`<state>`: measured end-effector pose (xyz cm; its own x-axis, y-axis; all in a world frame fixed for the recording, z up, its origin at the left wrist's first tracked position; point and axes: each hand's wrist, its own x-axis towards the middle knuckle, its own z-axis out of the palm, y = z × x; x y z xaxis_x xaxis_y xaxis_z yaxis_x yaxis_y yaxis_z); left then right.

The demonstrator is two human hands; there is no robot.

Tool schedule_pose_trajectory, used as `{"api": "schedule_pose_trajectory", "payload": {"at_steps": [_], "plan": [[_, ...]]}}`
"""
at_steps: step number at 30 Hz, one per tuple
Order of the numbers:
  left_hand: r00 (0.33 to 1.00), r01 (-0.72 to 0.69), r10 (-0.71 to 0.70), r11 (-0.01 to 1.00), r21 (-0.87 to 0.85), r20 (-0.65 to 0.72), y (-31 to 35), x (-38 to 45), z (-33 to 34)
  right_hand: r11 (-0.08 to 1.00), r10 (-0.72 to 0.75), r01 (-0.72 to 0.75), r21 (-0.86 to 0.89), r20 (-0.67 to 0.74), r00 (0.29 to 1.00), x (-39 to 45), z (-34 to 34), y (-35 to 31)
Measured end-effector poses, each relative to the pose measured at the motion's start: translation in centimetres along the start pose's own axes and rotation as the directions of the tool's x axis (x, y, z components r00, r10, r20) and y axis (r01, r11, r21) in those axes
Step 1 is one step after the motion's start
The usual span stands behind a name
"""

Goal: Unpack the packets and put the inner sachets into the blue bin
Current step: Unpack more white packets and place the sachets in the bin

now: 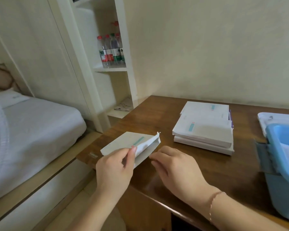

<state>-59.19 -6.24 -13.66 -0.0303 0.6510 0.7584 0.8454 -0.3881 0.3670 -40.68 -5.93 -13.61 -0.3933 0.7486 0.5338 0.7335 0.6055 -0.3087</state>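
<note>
While the left hand (113, 165) pinches the opened white packet (132, 147) at the table (207, 172) corner, the right hand (175, 165) rests beside its mouth, fingers loosely curled, holding nothing. Next comes drawing the sachet out toward the blue bin (284, 157), well to the right.

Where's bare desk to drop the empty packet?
Bare wood lies between the right hand and the packet stack, and behind the held packet toward the wall. It is crowded at the right edge by the blue bin.

Glossy wooden table (198, 165), matt paper packets (202, 130), seemingly plastic blue bin (277, 147).
</note>
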Motion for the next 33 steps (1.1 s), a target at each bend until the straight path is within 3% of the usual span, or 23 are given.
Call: {"api": "schedule_pose_trajectory", "payload": {"at_steps": [5, 9, 14, 19, 23, 28, 33], "plan": [[0.997, -0.073, 0.072, 0.995, -0.072, -0.016, -0.2, -0.3, -0.6, 0.985, -0.117, 0.119, -0.122, 0.023, 0.993, 1.2, 0.6, -0.6], [0.995, -0.089, 0.084, 0.988, -0.122, -0.049, -0.5, -0.3, -0.8, 0.976, -0.107, 0.122, -0.179, 0.091, 0.99, 2.0, 0.7, -0.8], [0.987, -0.161, 0.155, 0.976, -0.147, -0.049, -0.3, -0.1, -1.3, 0.95, -0.17, 0.226, -0.216, 0.248, 0.954, 2.6, 0.3, -1.3], [0.987, -0.141, 0.129, 0.981, -0.131, -0.091, -0.5, 0.3, -1.3, 0.891, -0.178, 0.302, -0.338, 0.352, 0.919, 2.7, 0.4, -1.4], [0.98, -0.179, 0.167, 0.976, -0.12, -0.104, -0.5, 0.1, -1.0, 0.876, -0.197, 0.331, -0.351, 0.366, 0.91, 2.0, -0.1, -1.0], [0.99, -0.135, 0.141, 0.976, -0.174, 0.021, -1.7, -0.4, -0.8, 0.845, -0.302, 0.372, -0.385, 0.23, 0.925, 0.1, 0.1, 0.6], [0.964, 0.002, 0.031, 0.992, -0.125, 0.263, -3.7, -1.3, 0.4, 0.845, -0.325, 0.368, -0.389, 0.174, 0.93, -2.3, -0.7, 1.6]]}}
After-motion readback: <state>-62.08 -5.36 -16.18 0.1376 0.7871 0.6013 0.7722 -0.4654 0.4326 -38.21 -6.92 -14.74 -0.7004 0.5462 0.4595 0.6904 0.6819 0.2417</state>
